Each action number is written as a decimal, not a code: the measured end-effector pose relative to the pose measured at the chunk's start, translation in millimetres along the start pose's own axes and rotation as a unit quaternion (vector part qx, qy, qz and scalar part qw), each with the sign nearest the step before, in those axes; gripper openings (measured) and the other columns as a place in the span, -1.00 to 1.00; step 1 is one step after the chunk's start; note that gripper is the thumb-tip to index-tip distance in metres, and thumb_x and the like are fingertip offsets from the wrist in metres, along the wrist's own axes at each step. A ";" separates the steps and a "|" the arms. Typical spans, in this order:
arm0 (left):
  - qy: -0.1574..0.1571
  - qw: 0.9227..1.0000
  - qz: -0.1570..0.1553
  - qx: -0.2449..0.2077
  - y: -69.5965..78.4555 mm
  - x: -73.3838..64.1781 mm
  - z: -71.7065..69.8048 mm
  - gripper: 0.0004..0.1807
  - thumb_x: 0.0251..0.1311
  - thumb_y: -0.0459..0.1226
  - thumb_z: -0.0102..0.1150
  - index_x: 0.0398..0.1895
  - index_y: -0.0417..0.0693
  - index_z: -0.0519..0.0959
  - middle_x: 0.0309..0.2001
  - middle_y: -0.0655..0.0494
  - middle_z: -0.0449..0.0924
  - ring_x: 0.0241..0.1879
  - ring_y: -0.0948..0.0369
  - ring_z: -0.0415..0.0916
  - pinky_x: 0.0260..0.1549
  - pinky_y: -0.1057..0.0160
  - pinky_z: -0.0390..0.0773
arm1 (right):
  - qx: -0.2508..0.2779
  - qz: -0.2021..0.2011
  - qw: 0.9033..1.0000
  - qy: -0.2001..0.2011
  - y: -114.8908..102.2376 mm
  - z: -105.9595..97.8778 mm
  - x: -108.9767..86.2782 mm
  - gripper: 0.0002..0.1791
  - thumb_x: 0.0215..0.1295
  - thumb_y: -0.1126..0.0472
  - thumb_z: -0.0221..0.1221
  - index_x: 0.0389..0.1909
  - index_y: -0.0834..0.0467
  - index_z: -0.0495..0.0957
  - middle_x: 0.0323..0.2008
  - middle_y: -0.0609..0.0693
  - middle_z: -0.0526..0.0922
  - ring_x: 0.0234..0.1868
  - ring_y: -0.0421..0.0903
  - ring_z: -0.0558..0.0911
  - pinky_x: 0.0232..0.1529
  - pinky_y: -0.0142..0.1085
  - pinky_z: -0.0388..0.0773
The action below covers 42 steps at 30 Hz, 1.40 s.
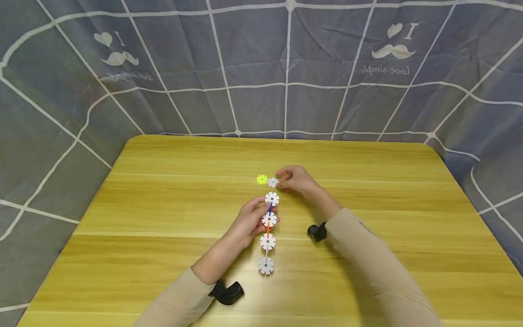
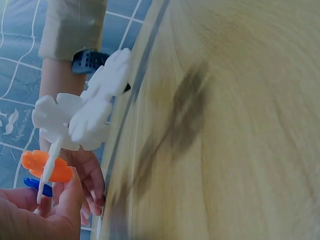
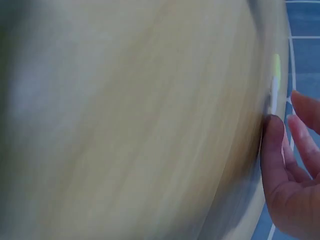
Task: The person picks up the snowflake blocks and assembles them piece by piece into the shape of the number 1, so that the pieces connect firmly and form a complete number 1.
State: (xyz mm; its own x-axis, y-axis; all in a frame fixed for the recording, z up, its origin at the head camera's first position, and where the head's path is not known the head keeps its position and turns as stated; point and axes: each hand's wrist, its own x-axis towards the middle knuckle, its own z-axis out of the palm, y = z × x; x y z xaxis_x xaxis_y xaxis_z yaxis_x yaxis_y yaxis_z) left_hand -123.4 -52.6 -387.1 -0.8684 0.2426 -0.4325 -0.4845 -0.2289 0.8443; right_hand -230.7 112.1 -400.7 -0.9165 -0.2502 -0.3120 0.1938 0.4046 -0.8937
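Operating remotely, I had my left hand [image 1: 249, 218] pinching the disc chain [image 1: 268, 241] above the counter [image 1: 163, 204], seemingly to steady it, and my right hand [image 1: 299, 180], fingers parted, at the far white disc's [image 1: 272, 182] right edge.

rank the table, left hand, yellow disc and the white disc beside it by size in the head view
1. Table
2. Left hand
3. Yellow disc and white disc: too alike to rank

6 white discs [image 1: 263, 241], 1 yellow disc [image 1: 262, 179], 1 orange disc [image 2: 60, 172], 1 blue disc [image 2: 47, 190] (1 table [image 1: 171, 195])
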 end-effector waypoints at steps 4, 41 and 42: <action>0.003 1.000 0.004 0.002 0.3 -0.4 -0.7 -0.72 0.39 -0.34 -0.12 0.09 -0.26 0.40 -0.02 -0.30 0.51 -0.45 0.23 0.62 -0.45 0.35 0.63 | -0.049 0.000 0.998 0.028 -4.7 7.5 6.8 -0.61 0.00 0.39 0.35 -0.09 0.33 0.54 -0.57 -0.01 0.41 -0.63 -0.21 0.41 -0.60 -0.47 0.43; 0.021 1.000 -0.003 0.012 -2.7 -1.4 3.0 -0.74 0.38 -0.32 -0.09 0.05 -0.25 0.42 -0.05 -0.21 0.56 -0.49 0.28 0.60 -0.54 0.44 0.59 | 0.061 0.019 0.997 -0.047 -2.7 -11.4 -7.4 -0.73 0.18 0.51 0.16 -0.08 0.47 0.47 -0.57 -0.01 0.49 -0.61 -0.21 0.49 -0.52 -0.46 0.54; 0.022 1.000 -0.002 0.013 -2.5 -0.9 3.3 -0.74 0.38 -0.31 -0.09 0.04 -0.25 0.42 -0.06 -0.20 0.56 -0.49 0.29 0.60 -0.54 0.44 0.59 | 0.070 0.014 0.996 -0.051 -3.4 -12.3 -9.0 -0.73 0.19 0.50 0.14 -0.08 0.47 0.46 -0.56 0.00 0.50 -0.60 -0.20 0.49 -0.51 -0.46 0.54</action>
State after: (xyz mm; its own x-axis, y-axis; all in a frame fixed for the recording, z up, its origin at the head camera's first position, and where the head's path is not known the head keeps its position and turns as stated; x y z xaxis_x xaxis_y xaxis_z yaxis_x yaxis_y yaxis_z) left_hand -121.0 -49.1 -387.8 -0.8705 0.2024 -0.4486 -0.4854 -0.2028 0.8504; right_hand -227.4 123.8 -390.9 -0.8714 -0.3310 -0.3619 0.2718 0.2883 -0.9181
